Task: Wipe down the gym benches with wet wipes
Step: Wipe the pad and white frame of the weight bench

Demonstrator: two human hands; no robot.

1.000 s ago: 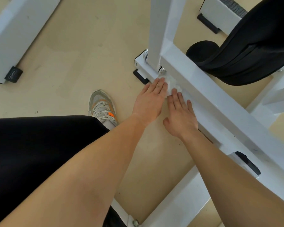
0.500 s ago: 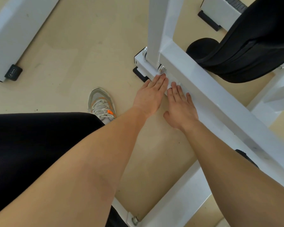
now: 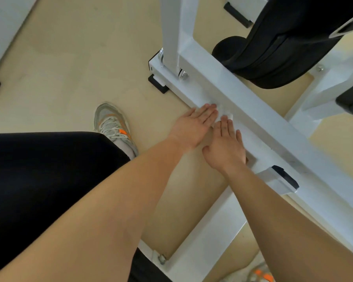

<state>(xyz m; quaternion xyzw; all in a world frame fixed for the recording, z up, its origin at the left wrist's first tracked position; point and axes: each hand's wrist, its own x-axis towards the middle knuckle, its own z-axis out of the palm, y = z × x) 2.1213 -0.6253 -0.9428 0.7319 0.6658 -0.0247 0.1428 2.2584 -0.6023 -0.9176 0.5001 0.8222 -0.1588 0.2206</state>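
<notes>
Head view, looking down.

- Bench frame beam [image 3: 269, 127], white, runs diagonally; its lower end is cut off by the picture edge.
- Wet wipe [image 3: 225, 112] lies on the side of the beam. It is white on white, mostly covered by fingers, and its outline is hard to make out.
- Left hand [image 3: 192, 128]: flat, fingers straight, tips pressing on the wipe against the beam. Not clenched.
- Right hand [image 3: 225, 148]: flat, fingers straight, just beside the left, tips on the wipe. No curl seen.
- Black bench pad [image 3: 289, 41] sits above the beam, cropped at top right.
- Grey trainer [image 3: 114, 127] is on the floor, well apart from the beam and partly hidden by a black-clad leg.
</notes>
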